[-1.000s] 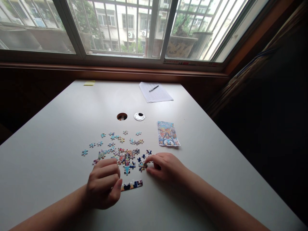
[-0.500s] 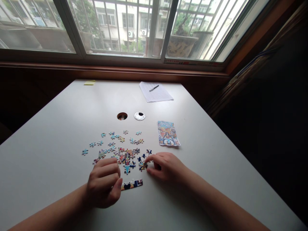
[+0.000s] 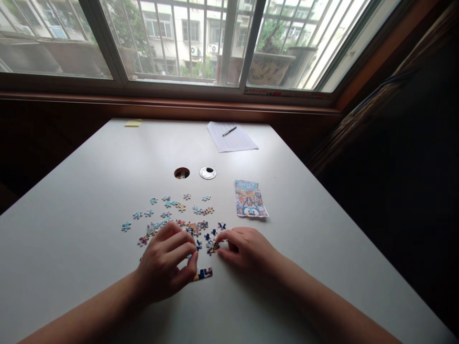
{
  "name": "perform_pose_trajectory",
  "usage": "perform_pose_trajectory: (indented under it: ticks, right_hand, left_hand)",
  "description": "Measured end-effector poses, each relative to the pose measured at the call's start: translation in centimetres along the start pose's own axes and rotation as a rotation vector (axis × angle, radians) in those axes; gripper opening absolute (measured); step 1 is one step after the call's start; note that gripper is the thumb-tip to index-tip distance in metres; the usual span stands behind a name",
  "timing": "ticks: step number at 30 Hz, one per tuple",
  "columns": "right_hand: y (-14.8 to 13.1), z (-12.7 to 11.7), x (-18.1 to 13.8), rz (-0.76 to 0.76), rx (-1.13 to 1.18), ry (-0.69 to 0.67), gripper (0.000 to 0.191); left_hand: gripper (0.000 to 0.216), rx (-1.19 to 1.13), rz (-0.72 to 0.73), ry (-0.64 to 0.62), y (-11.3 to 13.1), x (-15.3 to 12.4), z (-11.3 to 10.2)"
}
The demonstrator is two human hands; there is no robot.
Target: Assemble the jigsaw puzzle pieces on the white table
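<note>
Pinched between thumb and forefinger of the right hand (image 3: 247,248) is a small dark puzzle piece (image 3: 213,247), held at the right edge of the loose pieces (image 3: 179,217) scattered on the white table (image 3: 89,191). Its other fingers are curled under, and the wrist rests on the table.

Just left of that piece, the left hand (image 3: 167,267) lies over the near part of the scatter, fingers bent and fairly close together, fingertips down among the pieces. Whether it actually grips one I cannot tell, since the hand hides what is under it. Its thumb touches or nearly touches the left end of a short joined strip (image 3: 203,273), which lies nearer the person than the scatter.

Beyond the right hand, to the right of the scatter, lies a printed picture card (image 3: 250,198) in bright colours. Farther from the scatter, toward the window (image 3: 179,43), there is a round hole (image 3: 181,173) in the table with a silver cap (image 3: 208,173) just beside it. Near the far edge lie a sheet of paper (image 3: 233,138) with a pen (image 3: 229,131) on it and, well to its left, a yellow note (image 3: 133,123).
</note>
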State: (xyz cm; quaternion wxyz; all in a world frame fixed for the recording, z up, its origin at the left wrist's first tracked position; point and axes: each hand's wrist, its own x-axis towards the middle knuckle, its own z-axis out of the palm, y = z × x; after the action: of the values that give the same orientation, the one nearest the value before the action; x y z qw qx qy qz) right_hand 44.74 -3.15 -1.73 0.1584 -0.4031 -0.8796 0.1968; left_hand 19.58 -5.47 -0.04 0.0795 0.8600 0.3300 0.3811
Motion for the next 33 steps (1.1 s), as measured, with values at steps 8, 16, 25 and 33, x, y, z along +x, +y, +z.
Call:
perform_pose_trajectory:
  ticks: [8, 16, 25, 33]
  right_hand:
    - [0.1, 0.6, 0.1, -0.058, 0.065, 0.054, 0.016]
    - [-0.1, 0.6, 0.2, -0.033, 0.072, 0.065, 0.018]
    - [-0.2, 0.5, 0.3, -0.043, 0.08, 0.069, 0.018]
    - [0.1, 0.9, 0.2, -0.056, 0.088, 0.078, 0.018]
  left_hand:
    - [0.011, 0.112, -0.056, -0.099, -0.7, -0.3, 0.7]
    - [0.017, 0.157, -0.063, -0.138, -1.1, -0.6, 1.0]
    - [0.017, 0.174, -0.059, -0.179, -1.1, -0.8, 1.0]
    - [0.017, 0.156, -0.056, -0.172, -1.0, -0.6, 1.0]
